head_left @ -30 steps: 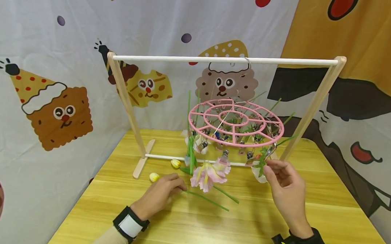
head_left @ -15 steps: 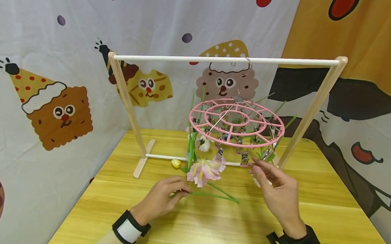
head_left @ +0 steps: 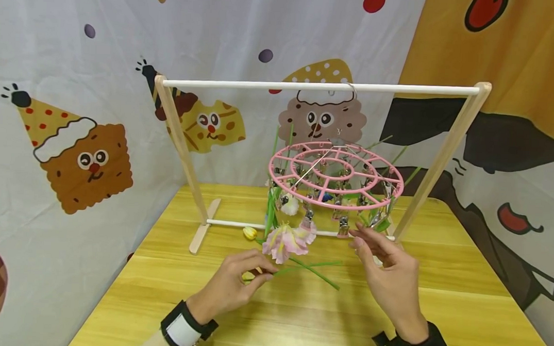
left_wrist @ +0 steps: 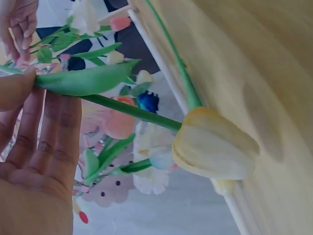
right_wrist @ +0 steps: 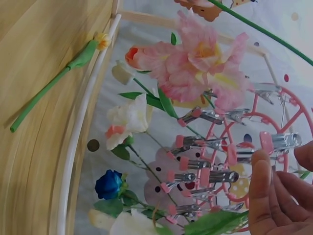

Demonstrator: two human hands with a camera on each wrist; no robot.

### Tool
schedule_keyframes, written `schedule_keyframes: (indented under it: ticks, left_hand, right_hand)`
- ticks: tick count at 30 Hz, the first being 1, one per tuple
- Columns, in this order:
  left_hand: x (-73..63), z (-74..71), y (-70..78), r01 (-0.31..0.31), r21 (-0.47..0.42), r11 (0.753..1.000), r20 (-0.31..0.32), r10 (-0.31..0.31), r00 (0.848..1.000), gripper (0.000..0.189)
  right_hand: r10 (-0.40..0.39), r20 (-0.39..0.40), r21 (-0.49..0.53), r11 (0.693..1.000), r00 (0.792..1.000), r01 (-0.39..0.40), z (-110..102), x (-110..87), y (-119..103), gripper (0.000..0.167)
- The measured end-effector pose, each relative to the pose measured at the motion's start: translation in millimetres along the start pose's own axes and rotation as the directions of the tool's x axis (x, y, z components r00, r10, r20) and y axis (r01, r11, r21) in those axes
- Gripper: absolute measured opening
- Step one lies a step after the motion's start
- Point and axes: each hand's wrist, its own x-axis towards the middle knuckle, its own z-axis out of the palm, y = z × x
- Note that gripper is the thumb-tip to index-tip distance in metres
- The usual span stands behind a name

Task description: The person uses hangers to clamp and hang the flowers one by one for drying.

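My left hand (head_left: 232, 279) pinches the green stem of a cream-yellow tulip (left_wrist: 215, 144); its bloom points away from the fingers in the left wrist view. My right hand (head_left: 390, 273) has its thumb and fingers parted and loosely bent, fingertips right beside a metal clip (head_left: 343, 226) with pink tips. That clip hangs from the near rim of a pink round clip hanger (head_left: 326, 189). A large pink flower (head_left: 283, 243) dangles in another clip to its left. A second yellow tulip (head_left: 249, 233) lies on the table, its stem crossing the held one in the head view.
The hanger hooks over the white top bar (head_left: 262, 85) of a wooden rack standing on the table (head_left: 270, 317). White flowers (right_wrist: 129, 115), a blue rose (right_wrist: 110, 184) and several others hang from it. A patterned cloth (head_left: 79, 20) forms the backdrop.
My left hand has taken up the tulip that lay beside it, its stem end swinging away. My right hand has left the greenery at the hanger's right and moved left to the clip; the hanger turned slightly.
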Motion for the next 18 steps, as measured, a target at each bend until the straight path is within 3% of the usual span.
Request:
schedule_keyframes:
  ticks: [6, 14, 18]
  left_hand:
    - [6.4, 0.0, 12.4, 0.009, -0.013, 1.0, -0.092, -0.01, 0.996, 0.028]
    - [17.4, -1.4, 26.1, 0.042, -0.011, 0.999, -0.219, -0.043, 0.975, 0.024]
    - [23.7, -1.4, 30.8, 0.051, -0.036, 0.998, -0.261, -0.058, 0.963, 0.023]
  right_hand:
    - [-0.01, 0.006, -0.032, 0.999, 1.0, 0.01, 5.5, -2.6, -8.8, 0.047]
    - [0.123, 0.018, -0.053, 0.991, 0.992, -0.122, 10.0, -3.3, -13.1, 0.044]
    - [0.111, 0.012, -0.137, 0.985, 0.994, -0.109, 11.8, -6.3, -14.2, 0.042]
